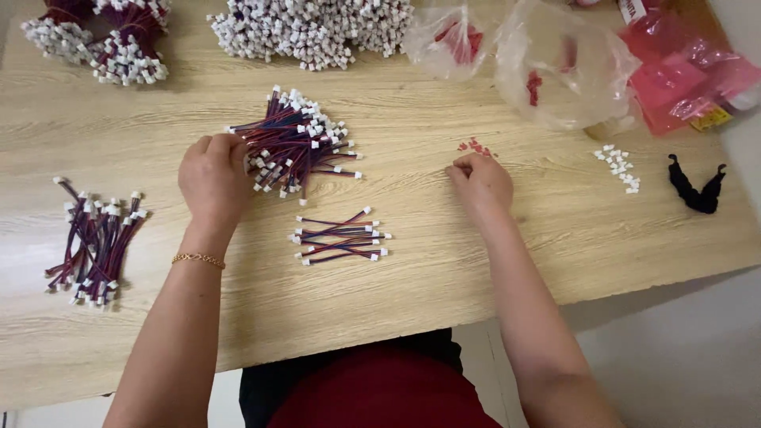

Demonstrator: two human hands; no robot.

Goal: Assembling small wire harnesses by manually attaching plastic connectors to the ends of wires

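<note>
My left hand (211,181) rests on the wooden table (476,254), its fingers closed on the near edge of a loose pile of short red-and-blue wires with white plugs (297,143). My right hand (479,179) lies curled, fingertips pinched at a small scatter of tiny red pieces (476,147); what it pinches is hidden. Between the hands, nearer to me, a few wires lie side by side in a small neat group (341,235).
Another wire heap (95,238) lies at the left. Bundled wires (119,47) and a big mound of white-plugged wires (317,28) fill the back. Clear bags with red bits (555,63), pink bags (682,75), small white plugs (618,166) and a black tie (696,190) sit right.
</note>
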